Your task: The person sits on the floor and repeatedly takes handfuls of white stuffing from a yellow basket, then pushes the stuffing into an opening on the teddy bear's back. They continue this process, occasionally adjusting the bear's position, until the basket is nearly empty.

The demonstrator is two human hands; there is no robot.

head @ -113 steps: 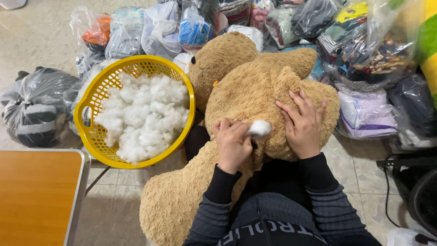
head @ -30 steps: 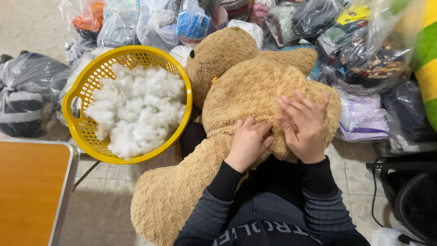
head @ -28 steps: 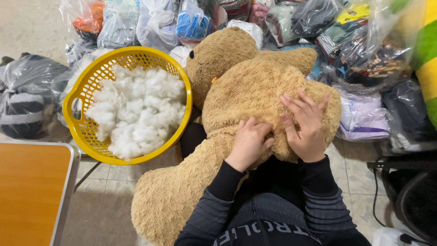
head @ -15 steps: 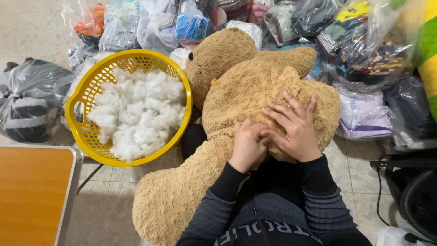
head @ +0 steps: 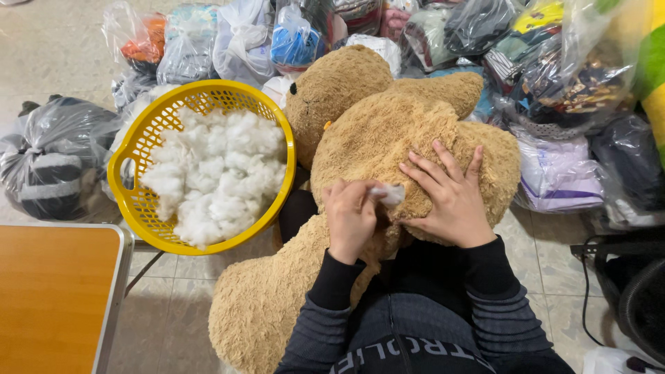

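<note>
A big tan plush bear (head: pixel 388 131) lies across my lap, its head toward the bags at the back. My left hand (head: pixel 350 215) pinches a small tuft of white stuffing (head: pixel 389 194) against the bear's body. My right hand (head: pixel 447 194) lies flat on the fur just to the right of the tuft, fingers spread, pressing the plush down. A round yellow plastic basket (head: pixel 131 201) full of loose white stuffing (head: pixel 215 173) stands to the left of the bear.
Several clear and dark plastic bags (head: pixel 568 83) of fabric and toys crowd the back and right. A black bag (head: pixel 52 156) sits on the tiled floor at the left. A wooden table top with a metal edge (head: pixel 55 298) fills the lower left corner.
A second ago my left hand was pushed into the bear with no stuffing showing. Now a white tuft shows at its fingertips, and my right hand has shifted slightly lower on the fur.
</note>
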